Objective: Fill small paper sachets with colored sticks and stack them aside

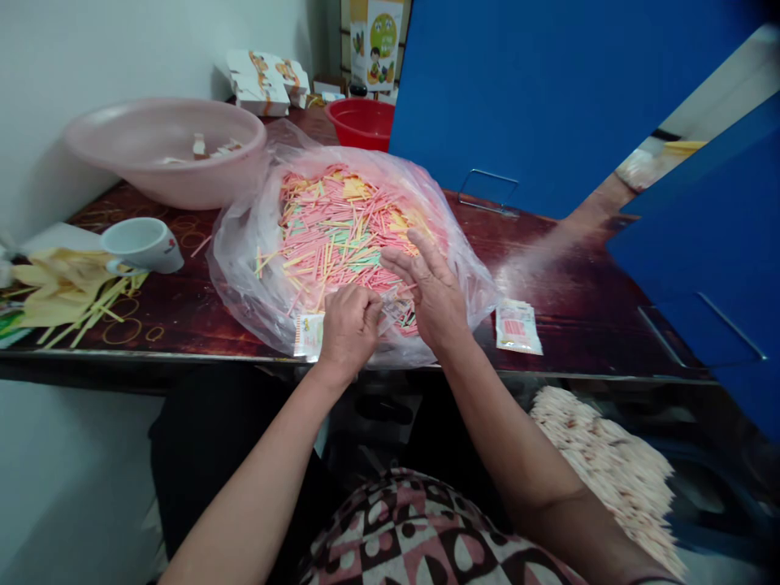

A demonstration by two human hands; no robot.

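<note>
A large clear plastic bag lies open on the table, full of thin pink, yellow and green sticks. At the bag's near edge my left hand is closed in a pinch on a small clear plastic wrapper. My right hand is held open just right of it, fingers stretched over the sticks; its thumb is partly hidden near the wrapper. Beside my left wrist lies a small printed packet, partly covered by the hand. Another printed packet rests at the table edge to the right.
A pale pink basin holding small pieces stands at the back left, with a white mug before it. Yellow strips lie far left. Blue panels rise behind. A red basin and printed boxes are at the back.
</note>
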